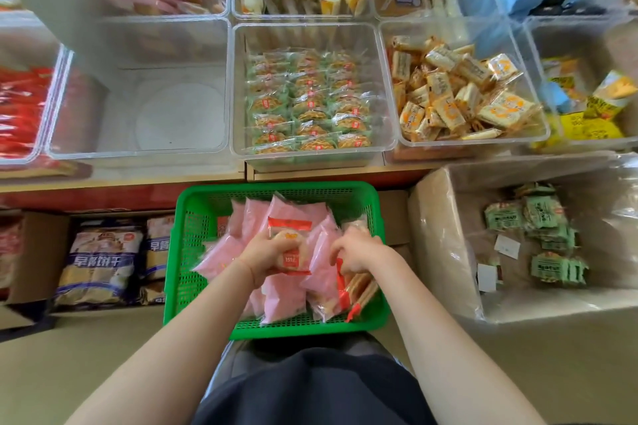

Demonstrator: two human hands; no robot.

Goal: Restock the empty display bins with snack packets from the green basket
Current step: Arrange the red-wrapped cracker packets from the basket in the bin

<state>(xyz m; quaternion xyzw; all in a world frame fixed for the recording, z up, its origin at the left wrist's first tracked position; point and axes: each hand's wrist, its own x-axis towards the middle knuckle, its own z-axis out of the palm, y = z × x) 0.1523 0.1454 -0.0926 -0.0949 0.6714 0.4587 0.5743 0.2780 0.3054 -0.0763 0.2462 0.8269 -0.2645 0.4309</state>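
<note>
We find both hands working inside the green basket (276,197), which sits on the floor against the front edge of the shelf, directly below the bin of green-wrapped waffle biscuits (307,103). The empty display bin (138,107) stands on the shelf just left of that bin, at the shelf's front edge.

Risks, in our judgement: the pink snack packets (286,297) are slick and loosely heaped, so gathering several at once could let one slide out during the lift to the shelf. The red-striped packets (355,290) lie mixed in at the basket's right side; a careless grab there could put the wrong stock into the bin. Squeezing hard may crack the round cake inside the wrapper.

Pose: the left hand (266,257) is curled round a cake packet (291,245) with a red label, holding it above the heap, forearm angled in from the lower left. The right hand (355,250) has its fingers bent down into the packets; it appears to pinch one, though the grip itself is partly hidden.
</note>
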